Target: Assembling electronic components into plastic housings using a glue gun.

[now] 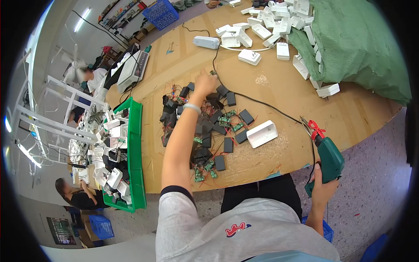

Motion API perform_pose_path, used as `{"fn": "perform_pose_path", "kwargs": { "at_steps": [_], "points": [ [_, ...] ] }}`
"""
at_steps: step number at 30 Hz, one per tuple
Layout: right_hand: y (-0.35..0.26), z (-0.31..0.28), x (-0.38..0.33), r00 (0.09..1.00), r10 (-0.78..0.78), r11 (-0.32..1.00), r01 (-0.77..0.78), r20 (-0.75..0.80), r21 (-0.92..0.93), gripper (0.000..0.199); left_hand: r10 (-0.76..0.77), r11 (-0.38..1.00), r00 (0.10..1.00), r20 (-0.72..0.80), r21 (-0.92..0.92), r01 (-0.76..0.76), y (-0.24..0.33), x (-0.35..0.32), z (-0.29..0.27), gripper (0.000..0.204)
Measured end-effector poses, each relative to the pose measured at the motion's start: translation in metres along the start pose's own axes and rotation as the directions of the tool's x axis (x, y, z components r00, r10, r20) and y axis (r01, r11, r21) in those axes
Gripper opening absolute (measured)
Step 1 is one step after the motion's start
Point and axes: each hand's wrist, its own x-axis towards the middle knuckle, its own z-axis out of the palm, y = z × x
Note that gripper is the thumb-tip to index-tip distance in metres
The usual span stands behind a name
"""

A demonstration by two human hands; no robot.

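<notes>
My left hand (206,84) reaches over the far side of a pile of black box-shaped parts (205,127). Its fingers are closed on a small green piece (212,73) that looks like a circuit board, mostly hidden by the fingertips. Green circuit boards (224,121) with thin red wires lie among the black parts. In my right hand (324,187), off the table's near right edge, is a green soldering gun (330,158) with red material tied near its tip, which points toward the table. A white open plastic housing (262,134) rests between the pile and the gun.
Many white housings (262,31) spill from a green woven sack (355,48) at the far right. A black cord (266,104) crosses the cardboard-covered table (183,52) beside a white power strip (206,42). At left stand a full green crate (139,174) and a scale (133,70). Other people sit beyond.
</notes>
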Motion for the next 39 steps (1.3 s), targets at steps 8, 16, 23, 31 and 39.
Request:
{"fn": "perform_pose_path", "kwargs": {
  "at_steps": [8, 16, 23, 31, 39],
  "points": [
    [0.002, -0.018, -0.006, 0.992, 0.039, 0.999, -0.036, -0.122, 0.021, 0.017, 0.043, 0.988, 0.996, 0.081, -0.152, -0.03, 0.045, -0.048, -0.072, 0.03],
    [-0.005, -0.009, -0.008, 1.0, 0.002, 0.999, -0.003, -0.022, -0.036, 0.017, 0.281, 0.938, 0.796, 0.536, -0.33, -0.109, 0.085, -0.193, -0.127, 0.023],
    [-0.005, -0.011, -0.017, 0.999, 0.006, 1.0, -0.007, 0.037, 0.016, 0.016, 0.315, 0.944, 0.888, 0.335, -0.016, -0.329, 0.103, -0.214, -0.1, 0.043],
    [-0.012, -0.014, -0.018, 0.998, 0.003, 0.999, -0.006, 0.059, 0.05, 0.022, 0.18, 0.983, 0.967, 0.178, -0.059, -0.172, 0.135, -0.183, -0.057, 0.02],
    [-0.007, -0.016, -0.021, 0.993, 0.023, 0.996, -0.033, 0.117, 0.087, 0.021, -0.064, 0.771, 0.994, 0.084, -0.629, 0.102, 0.132, -0.202, -0.06, 0.014]
  ]
}}
